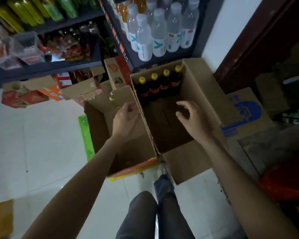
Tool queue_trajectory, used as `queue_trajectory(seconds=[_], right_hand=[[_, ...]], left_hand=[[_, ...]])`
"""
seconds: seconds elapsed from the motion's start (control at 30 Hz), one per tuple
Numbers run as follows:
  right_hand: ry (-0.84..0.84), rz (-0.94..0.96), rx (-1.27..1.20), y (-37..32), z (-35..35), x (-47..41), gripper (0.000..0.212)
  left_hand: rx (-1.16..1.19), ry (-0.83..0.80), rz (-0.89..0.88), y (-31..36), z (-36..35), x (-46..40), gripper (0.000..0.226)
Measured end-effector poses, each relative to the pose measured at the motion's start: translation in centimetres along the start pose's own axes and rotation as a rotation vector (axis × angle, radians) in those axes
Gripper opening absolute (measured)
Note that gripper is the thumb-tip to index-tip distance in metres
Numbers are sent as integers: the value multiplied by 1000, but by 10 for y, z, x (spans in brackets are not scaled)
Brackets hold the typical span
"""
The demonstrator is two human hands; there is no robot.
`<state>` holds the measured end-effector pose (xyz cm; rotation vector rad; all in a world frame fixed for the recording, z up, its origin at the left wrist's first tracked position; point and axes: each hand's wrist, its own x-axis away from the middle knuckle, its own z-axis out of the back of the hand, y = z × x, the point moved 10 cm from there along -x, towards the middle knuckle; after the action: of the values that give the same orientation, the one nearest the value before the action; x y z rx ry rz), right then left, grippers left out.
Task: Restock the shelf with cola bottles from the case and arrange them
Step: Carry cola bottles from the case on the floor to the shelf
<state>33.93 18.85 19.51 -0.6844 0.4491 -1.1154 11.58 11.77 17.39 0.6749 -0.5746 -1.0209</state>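
Observation:
An open cardboard case (204,94) sits on the floor below the shelf. Along its far wall stand several dark cola bottles (162,85) with yellow caps and red labels. The near part of the case floor is bare cardboard. My right hand (192,116) hovers over that bare part, fingers spread and loosely curved, holding nothing. My left hand (126,118) hangs over the case's left flap, fingers loosely curled, empty. The dark shelf (195,49) rises just behind the case, with clear water bottles (159,31) on it.
A second open carton (100,121) lies left of the case, with a small bottle top (112,96) at its far end. Flattened and printed boxes (245,111) crowd the right. Snack cartons (24,97) sit under the left shelf. My legs (155,213) stand on white tile.

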Motion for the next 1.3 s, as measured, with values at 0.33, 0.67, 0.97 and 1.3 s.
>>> queue_trajectory(seconds=[0.33, 0.67, 0.97, 1.3], right_hand=[[19, -7, -117, 70, -112, -173, 46], [31, -83, 73, 101, -187, -242, 74], [110, -37, 36, 102, -193, -224, 70], [462, -237, -474, 74, -42, -85, 73]], left_hand=[[-305, 46, -18, -41, -66, -186, 50], [-778, -29, -119, -57, -105, -242, 60], [-624, 9, -155, -54, -98, -235, 46], [473, -328, -359, 50, -53, -126, 38]])
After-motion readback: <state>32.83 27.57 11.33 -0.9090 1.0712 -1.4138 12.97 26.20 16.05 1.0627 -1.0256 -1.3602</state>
